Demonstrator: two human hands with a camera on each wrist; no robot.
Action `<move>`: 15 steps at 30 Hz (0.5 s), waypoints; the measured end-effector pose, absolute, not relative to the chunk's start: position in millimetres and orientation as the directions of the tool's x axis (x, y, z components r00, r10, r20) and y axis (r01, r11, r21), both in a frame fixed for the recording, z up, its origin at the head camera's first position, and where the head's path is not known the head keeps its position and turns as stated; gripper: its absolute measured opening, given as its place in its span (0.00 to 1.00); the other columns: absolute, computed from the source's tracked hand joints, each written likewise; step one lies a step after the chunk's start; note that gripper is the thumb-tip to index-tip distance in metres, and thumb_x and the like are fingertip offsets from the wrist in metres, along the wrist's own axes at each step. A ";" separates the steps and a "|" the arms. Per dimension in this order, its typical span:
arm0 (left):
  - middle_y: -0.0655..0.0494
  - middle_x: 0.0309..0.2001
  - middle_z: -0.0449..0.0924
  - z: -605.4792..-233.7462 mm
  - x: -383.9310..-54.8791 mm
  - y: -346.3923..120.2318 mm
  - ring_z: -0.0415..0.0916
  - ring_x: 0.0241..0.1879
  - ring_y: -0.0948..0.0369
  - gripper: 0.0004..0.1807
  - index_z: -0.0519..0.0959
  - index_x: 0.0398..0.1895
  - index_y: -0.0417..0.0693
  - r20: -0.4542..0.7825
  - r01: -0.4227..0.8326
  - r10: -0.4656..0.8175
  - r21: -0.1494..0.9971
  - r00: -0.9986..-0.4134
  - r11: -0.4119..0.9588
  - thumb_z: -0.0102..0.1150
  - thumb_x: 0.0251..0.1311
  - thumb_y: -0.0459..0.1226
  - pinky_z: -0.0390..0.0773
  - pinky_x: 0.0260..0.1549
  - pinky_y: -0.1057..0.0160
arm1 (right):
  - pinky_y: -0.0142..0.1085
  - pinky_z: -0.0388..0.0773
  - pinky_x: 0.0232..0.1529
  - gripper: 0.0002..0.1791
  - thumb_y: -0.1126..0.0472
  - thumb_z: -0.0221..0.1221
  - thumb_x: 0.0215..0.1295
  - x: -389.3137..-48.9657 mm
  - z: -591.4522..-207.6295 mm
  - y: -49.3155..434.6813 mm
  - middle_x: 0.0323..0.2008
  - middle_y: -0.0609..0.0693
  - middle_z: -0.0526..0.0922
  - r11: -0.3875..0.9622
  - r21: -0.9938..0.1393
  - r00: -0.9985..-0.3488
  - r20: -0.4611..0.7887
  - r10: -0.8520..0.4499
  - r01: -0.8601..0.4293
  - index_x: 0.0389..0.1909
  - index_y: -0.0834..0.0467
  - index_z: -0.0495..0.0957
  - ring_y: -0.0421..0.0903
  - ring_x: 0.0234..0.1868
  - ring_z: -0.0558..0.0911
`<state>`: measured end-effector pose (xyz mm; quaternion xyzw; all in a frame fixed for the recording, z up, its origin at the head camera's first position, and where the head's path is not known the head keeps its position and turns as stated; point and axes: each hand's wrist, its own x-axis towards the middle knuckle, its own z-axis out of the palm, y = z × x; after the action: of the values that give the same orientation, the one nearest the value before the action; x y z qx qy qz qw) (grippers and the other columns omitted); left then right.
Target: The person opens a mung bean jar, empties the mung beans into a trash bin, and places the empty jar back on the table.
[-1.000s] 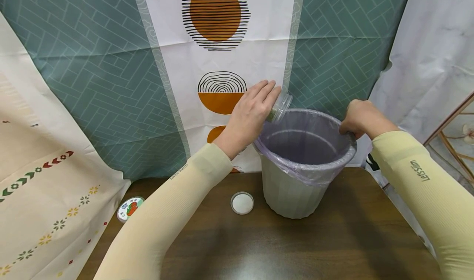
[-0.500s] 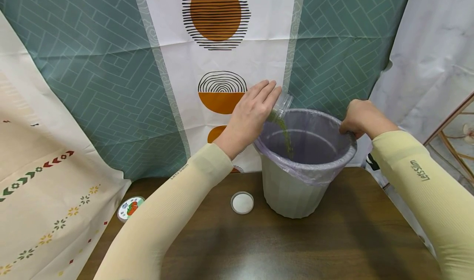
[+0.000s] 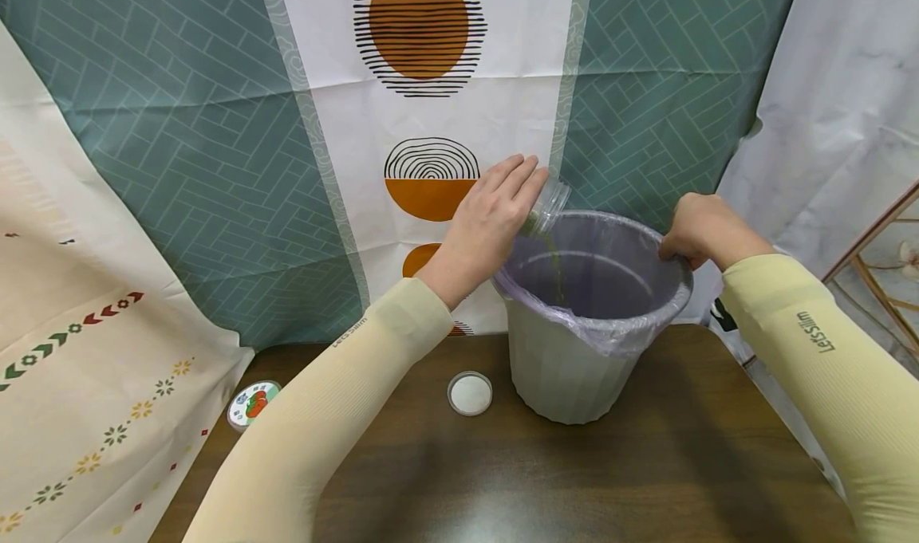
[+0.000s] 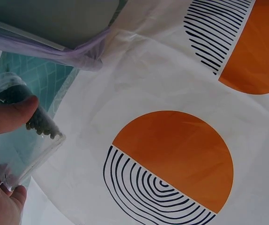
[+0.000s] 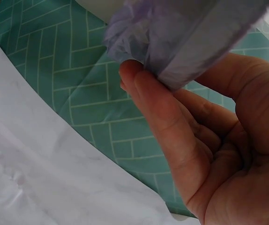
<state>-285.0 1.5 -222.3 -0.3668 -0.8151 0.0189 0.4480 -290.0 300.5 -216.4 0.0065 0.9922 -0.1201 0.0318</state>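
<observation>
My left hand [image 3: 488,220] holds a clear plastic jar [image 3: 551,206], tipped over the left rim of a grey trash can [image 3: 567,379]. A thin stream of small green beans [image 3: 556,268] falls from its mouth into the can. In the left wrist view, thumb and fingers wrap the jar, and more beans [image 4: 41,123] lie along its lower side. On the can's far right, my right hand [image 3: 700,228] grips the rim over the purple bag liner [image 3: 610,340]. The right wrist view has its fingers curled under the lined rim [image 5: 195,51].
A round white lid-like disc [image 3: 470,394] lies on the dark wooden table [image 3: 459,475], left of the can. Farther left, a container with a tomato-pictured top [image 3: 251,404] is partly behind the left sleeve. A patterned curtain [image 3: 323,17] hangs behind the table.
Beans started pouring from the jar between the first frame and the second; the stream is thinner now. The liner's front edge has shifted slightly. Both hands stay nearly in place.
</observation>
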 end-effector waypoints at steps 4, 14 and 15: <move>0.47 0.64 0.69 -222.4 -284.6 2.7 0.62 0.66 0.52 0.26 0.68 0.63 0.43 0.721 0.578 0.613 -0.363 -0.322 0.731 0.48 0.59 0.25 0.57 0.69 0.60 | 0.38 0.79 0.20 0.12 0.59 0.63 0.46 -289.2 -216.1 300.3 0.20 0.58 0.81 0.973 -0.232 -0.998 -0.060 0.003 0.017 0.20 0.66 0.78 0.47 0.17 0.83; 0.48 0.64 0.69 -223.2 -284.3 6.3 0.63 0.66 0.52 0.27 0.68 0.64 0.44 0.719 0.568 0.620 -0.382 -0.314 0.729 0.46 0.59 0.24 0.59 0.69 0.59 | 0.38 0.78 0.20 0.12 0.58 0.63 0.46 -288.2 -215.3 300.0 0.19 0.58 0.81 0.974 -0.226 -0.998 -0.055 -0.007 0.005 0.20 0.66 0.78 0.46 0.16 0.82; 0.48 0.64 0.69 -223.1 -284.2 6.5 0.62 0.66 0.52 0.27 0.67 0.64 0.44 0.717 0.568 0.621 -0.381 -0.317 0.730 0.47 0.59 0.24 0.59 0.69 0.59 | 0.38 0.78 0.20 0.12 0.58 0.63 0.46 -288.2 -215.2 299.9 0.19 0.57 0.81 0.974 -0.225 -0.999 -0.054 -0.009 0.004 0.20 0.66 0.78 0.47 0.16 0.82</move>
<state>-284.2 6.5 -223.1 -0.3665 -0.8108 0.0292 0.4554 -288.2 299.9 -215.2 -0.0012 0.9932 -0.1131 0.0272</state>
